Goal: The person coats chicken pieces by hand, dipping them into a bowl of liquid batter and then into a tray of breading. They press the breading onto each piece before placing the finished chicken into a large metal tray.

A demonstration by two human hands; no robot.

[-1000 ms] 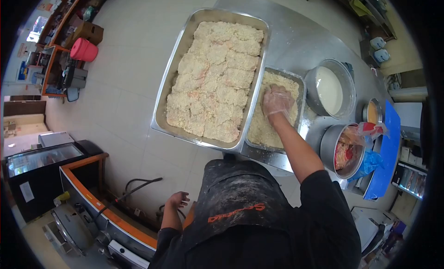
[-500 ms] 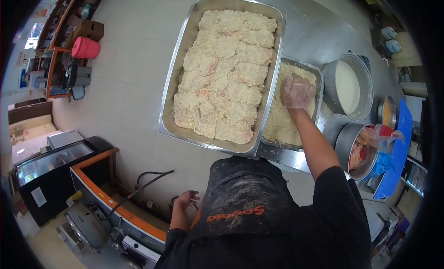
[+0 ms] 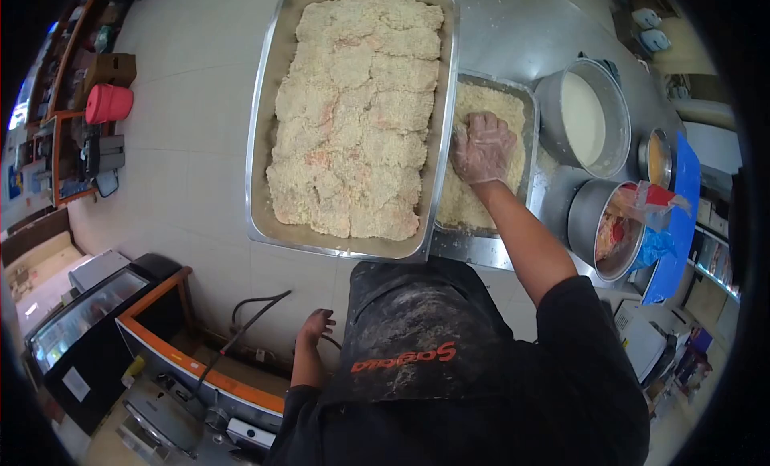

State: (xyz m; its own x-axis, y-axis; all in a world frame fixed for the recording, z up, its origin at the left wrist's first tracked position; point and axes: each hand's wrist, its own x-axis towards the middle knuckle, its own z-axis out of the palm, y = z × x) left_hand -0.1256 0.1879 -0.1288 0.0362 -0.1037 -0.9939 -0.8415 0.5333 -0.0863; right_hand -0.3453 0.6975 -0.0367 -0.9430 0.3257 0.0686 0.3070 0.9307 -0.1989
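My right hand (image 3: 484,148), in a clear plastic glove, presses down on the pale crumbs (image 3: 472,200) in a shallow metal tray (image 3: 531,137). Its fingers look spread and partly bent; whatever lies under the palm is hidden. Left of it, a large deep metal pan (image 3: 258,165) holds rows of crumb-coated pieces (image 3: 353,113), with pinkish patches showing through. Down beside my apron (image 3: 417,330), my left hand (image 3: 316,326) hangs bare and away from the counter, fingers loosely apart and holding nothing.
Right of the crumb tray stand a round pot of white batter (image 3: 583,117) and a pot (image 3: 613,240) with reddish contents and plastic bags. Beyond them are a smaller bowl (image 3: 659,157) and a blue board (image 3: 678,217). An orange-edged counter (image 3: 200,358) stands at lower left.
The view has shifted, so the pans appear further left and up. My right hand has turned, its gloved back and fingers showing more. My left hand still hangs low.
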